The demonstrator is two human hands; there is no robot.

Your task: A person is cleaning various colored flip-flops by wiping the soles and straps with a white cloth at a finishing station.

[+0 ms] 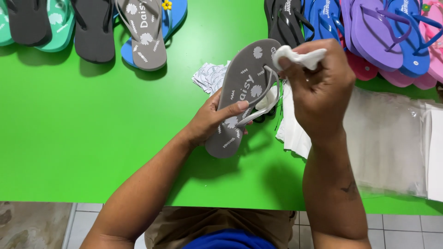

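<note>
Grip first: left hand (pixel 210 121) wrapped around the heel half of the grey rubber flip-flop with white flower print (pixel 243 94), thumb over the sole, holding it tilted just above the bright green table (pixel 92 138); worth keeping that hold firm so the sandal does not twist. Right hand (pixel 318 87) closed on a small crumpled white cloth (pixel 299 57) at the flip-flop's toe end, beside the grey strap (pixel 267 99); best pressed lightly. Behind the flip-flop, white paper sheets (pixel 290 129); right of it, clear plastic bags (pixel 387 138); beyond its toe, rows of coloured flip-flops (pixel 369 32).
</note>
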